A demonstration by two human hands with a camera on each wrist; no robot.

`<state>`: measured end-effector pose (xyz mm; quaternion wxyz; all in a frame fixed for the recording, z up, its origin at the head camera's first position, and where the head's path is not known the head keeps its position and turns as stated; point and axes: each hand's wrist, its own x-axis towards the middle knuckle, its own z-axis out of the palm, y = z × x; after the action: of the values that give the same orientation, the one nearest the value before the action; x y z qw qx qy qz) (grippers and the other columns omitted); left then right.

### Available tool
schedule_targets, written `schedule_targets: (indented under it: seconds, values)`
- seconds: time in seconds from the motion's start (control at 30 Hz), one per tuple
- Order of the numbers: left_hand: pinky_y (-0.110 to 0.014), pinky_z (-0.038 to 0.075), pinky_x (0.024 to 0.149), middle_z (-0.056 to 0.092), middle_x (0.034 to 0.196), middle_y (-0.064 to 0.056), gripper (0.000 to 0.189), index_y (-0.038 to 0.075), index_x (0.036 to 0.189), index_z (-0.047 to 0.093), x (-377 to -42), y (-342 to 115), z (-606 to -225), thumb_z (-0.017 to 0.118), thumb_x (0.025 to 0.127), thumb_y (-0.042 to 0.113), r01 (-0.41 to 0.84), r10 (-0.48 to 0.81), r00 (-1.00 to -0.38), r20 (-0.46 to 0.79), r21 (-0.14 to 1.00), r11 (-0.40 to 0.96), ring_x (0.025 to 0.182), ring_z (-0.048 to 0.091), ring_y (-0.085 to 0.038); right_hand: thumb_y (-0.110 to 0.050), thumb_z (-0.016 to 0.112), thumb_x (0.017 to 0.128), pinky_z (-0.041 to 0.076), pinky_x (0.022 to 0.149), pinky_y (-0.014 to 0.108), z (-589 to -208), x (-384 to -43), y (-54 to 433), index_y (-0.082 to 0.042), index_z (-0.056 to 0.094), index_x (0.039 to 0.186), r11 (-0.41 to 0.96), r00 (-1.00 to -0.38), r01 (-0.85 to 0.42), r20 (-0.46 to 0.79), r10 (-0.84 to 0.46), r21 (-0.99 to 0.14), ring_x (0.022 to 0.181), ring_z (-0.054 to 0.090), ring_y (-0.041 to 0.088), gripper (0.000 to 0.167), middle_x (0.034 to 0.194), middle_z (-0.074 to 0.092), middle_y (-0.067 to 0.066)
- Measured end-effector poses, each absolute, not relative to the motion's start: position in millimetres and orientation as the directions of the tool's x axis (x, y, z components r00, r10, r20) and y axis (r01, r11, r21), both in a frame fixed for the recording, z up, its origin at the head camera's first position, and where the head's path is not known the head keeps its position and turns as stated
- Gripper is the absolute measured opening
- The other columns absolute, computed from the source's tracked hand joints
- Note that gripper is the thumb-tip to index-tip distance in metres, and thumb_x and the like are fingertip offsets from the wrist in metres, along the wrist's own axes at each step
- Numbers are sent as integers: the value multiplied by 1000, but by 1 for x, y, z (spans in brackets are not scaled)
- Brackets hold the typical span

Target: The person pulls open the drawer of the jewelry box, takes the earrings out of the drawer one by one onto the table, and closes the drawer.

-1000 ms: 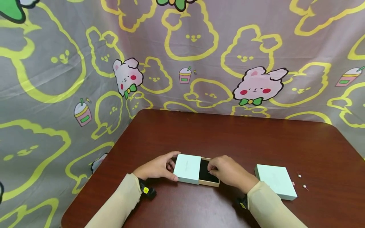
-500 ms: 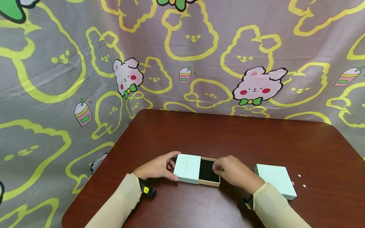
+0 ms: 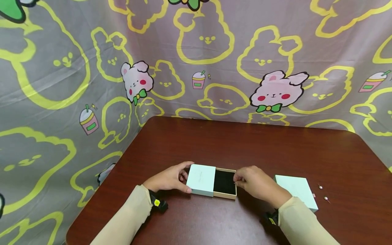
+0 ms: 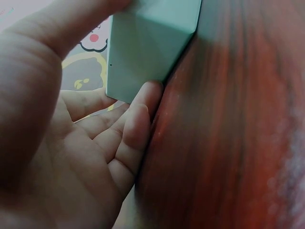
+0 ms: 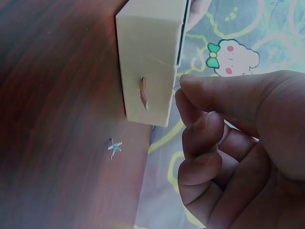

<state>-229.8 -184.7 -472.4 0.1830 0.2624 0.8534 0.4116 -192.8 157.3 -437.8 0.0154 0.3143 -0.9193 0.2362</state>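
A pale mint gift box lies on the table, its lettered sleeve (image 3: 200, 179) held between the thumb and fingers of my left hand (image 3: 166, 179). From the sleeve's right side the tray (image 3: 225, 196) is pulled partly out, showing a black insert (image 3: 224, 182). My right hand (image 3: 255, 183) is at the tray's right edge, thumb and index fingertip pinched together. Between those tips the right wrist view shows a thin pin-like piece (image 5: 177, 87), mostly hidden. On the tray's end wall hangs a small pink ribbon pull (image 5: 144, 94).
A second mint box (image 3: 297, 190) sits on the brown table (image 3: 245, 146), beyond my right forearm. Two pearl-headed pins, one farther back (image 3: 320, 187) and one nearer (image 3: 326, 198), lie to its right. The right wrist view has a small star-shaped piece (image 5: 114, 147) on the tabletop.
My right hand has drawn rightward from over the black insert to the tray's right edge, uncovering more of the insert. The left hand and the box have stayed put.
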Motion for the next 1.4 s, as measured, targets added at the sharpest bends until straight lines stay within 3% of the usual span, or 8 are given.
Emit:
schedule_targets:
  seconds: [0.53,0.83,1.4]
  values:
    - [-35,48,81,55,114,1,99,14,149,36,-230,-185,-472,90,69,35,299,599,-795,-95,797,525,94,57,-17,1,72,84,45,60,26,-438,-194,168,-21,69,77,693,-804,-586,192,-563,-420,66,50,0,23,75,61,-15]
    - [-35,47,80,56,112,0,100,12,149,34,-231,-186,-472,89,70,34,307,603,-792,-94,793,526,94,57,-18,-10,76,84,48,64,28,-444,-196,163,-18,73,82,742,-824,-560,155,-545,-368,72,57,3,8,80,63,-14]
    - [-35,47,81,57,110,0,100,13,150,34,-231,-185,-472,89,70,36,310,602,-793,-96,787,534,94,57,-18,-10,75,84,48,62,29,-452,-197,164,-24,71,76,716,-774,-633,200,-601,-295,70,56,1,17,76,60,-18]
